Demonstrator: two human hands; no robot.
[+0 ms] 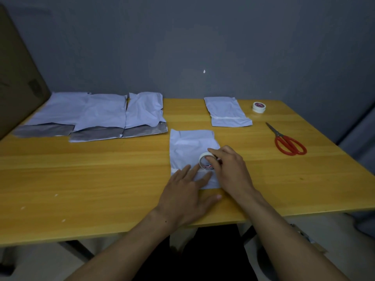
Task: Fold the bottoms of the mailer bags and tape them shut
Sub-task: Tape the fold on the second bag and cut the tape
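My left hand (182, 191) lies flat, fingers straight, on the folded bottom of the mailer bag (188, 145) in the middle of the table (101, 179), I judge to stop the fold from opening. My right hand (231, 169) grips the tape roll (206, 160) at the fold, ready to draw tape. 3 unfolded bags (101, 114) lie at 10 o'clock, scissors (288, 142) at 3 o'clock.

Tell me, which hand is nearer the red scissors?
The right hand. It grips a tape roll on the mailer bag, left of the scissors; the left hand presses that bag farther left.
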